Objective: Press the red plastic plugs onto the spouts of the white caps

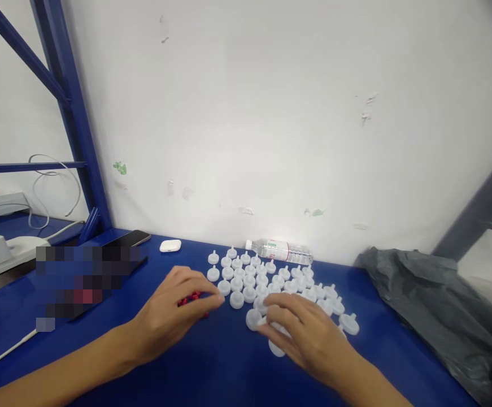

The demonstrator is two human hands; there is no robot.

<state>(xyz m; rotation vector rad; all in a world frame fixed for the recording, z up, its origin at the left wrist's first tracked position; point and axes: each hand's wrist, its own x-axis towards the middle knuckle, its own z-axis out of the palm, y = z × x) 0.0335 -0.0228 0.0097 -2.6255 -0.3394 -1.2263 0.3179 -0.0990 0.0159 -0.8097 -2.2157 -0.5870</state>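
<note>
Several small white plastic caps [249,277] with stubby stems stand in rows on the blue table [212,367]. My left hand [173,314] rests palm down, fingers curled over some small red pieces [190,298]. My right hand [305,333] lies over the near caps, fingers bent around a white cap [254,319] at its fingertips, with another white cap [276,349] under the palm.
A clear water bottle [282,250] lies against the white wall. A white earbud case [170,245] and a dark phone [129,238] sit at back left. A grey plastic bag [436,305] covers the right side. A blue rack post [74,113] rises at left.
</note>
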